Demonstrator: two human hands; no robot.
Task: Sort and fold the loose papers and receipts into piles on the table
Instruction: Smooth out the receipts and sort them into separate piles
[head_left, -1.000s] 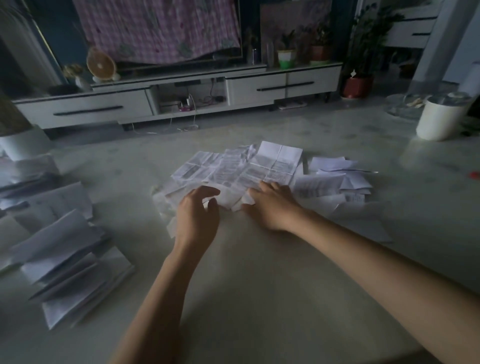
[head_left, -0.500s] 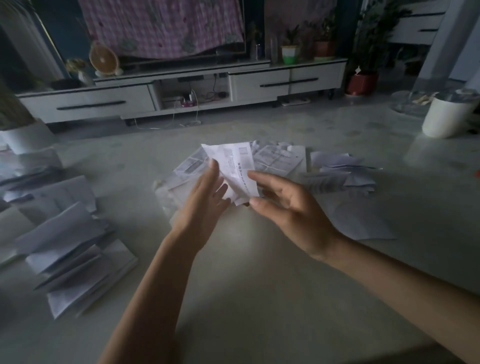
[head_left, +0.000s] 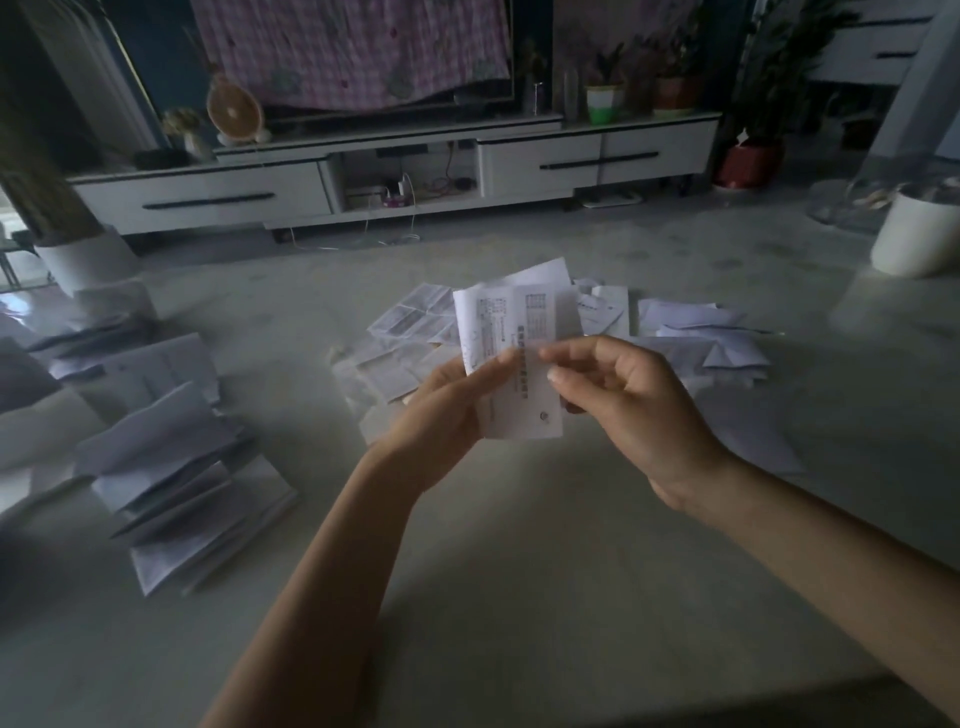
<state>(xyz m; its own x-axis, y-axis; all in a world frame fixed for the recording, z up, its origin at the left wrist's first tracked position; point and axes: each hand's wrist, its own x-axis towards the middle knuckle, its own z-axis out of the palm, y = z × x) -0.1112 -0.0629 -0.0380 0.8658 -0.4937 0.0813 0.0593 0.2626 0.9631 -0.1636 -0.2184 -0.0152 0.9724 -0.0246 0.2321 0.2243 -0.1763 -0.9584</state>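
A white printed receipt (head_left: 514, 332) is held upright above the table between both hands. My left hand (head_left: 447, 410) holds its left edge, thumb on the front. My right hand (head_left: 628, 400) pinches its right side with curled fingers. Behind it, loose papers and receipts (head_left: 410, 338) lie scattered on the pale table (head_left: 519, 571). A pile of folded papers (head_left: 176, 488) sits at the left. More white sheets (head_left: 706, 332) lie to the right of the loose heap.
A white pot (head_left: 919, 234) stands at the table's far right and another white pot (head_left: 85, 260) at the far left. More papers (head_left: 31, 374) lie at the left edge. A white TV cabinet (head_left: 395, 166) stands beyond the table.
Both hands lifted one receipt off the loose heap and raised it toward me. It now stands upright between the fingers of both hands.
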